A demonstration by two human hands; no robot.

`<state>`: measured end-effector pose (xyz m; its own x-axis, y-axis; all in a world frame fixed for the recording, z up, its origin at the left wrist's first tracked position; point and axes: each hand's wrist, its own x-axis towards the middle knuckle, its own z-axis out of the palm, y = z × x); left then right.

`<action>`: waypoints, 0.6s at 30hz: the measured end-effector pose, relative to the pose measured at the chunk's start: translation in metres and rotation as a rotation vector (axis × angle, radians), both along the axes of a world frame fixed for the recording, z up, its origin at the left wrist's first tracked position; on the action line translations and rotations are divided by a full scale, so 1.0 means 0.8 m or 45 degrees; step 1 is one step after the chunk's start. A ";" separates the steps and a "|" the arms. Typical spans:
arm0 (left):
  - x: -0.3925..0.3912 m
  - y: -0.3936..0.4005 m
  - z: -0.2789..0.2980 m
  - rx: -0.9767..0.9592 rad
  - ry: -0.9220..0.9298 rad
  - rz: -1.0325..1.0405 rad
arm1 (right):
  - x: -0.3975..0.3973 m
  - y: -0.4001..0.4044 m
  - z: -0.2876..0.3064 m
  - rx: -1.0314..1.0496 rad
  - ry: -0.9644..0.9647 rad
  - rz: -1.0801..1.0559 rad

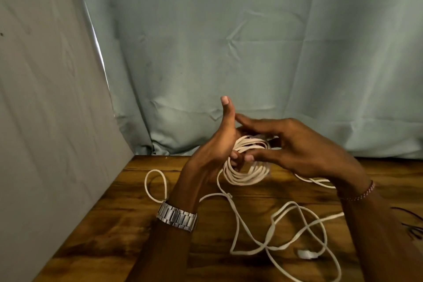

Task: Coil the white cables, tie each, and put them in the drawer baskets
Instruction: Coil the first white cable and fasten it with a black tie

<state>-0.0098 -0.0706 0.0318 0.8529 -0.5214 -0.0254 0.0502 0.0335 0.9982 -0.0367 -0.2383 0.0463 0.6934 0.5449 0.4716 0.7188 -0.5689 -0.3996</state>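
Observation:
A white cable coil (248,173) of several loops hangs between my hands above the wooden table (128,220). My left hand (215,146) grips the coil's left side with its lower fingers, thumb pointing up. My right hand (304,146) holds the coil's upper right side, index finger stretched toward the left thumb. The loose rest of the white cable (238,224) trails in slack loops across the table toward me, ending in a white plug (305,254). No drawer or basket is in view.
A pale green cloth (251,41) hangs behind the table, and a grey panel (45,98) closes the left side. Thin dark ties or wires (412,226) lie at the right edge. Another white cable stretch (318,181) runs under my right wrist.

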 end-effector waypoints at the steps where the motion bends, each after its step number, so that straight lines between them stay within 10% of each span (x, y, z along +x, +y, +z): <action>1: 0.003 -0.001 -0.002 -0.009 -0.006 0.002 | 0.001 0.002 0.000 -0.059 -0.067 -0.010; 18: 0.010 0.002 0.001 -0.557 -0.143 0.369 | 0.019 0.013 -0.012 0.592 -0.393 -0.369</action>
<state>-0.0021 -0.0690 0.0325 0.9486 -0.2054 0.2409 -0.1290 0.4442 0.8866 -0.0213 -0.2281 0.0370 0.5763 0.0448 0.8160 0.6832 -0.5742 -0.4511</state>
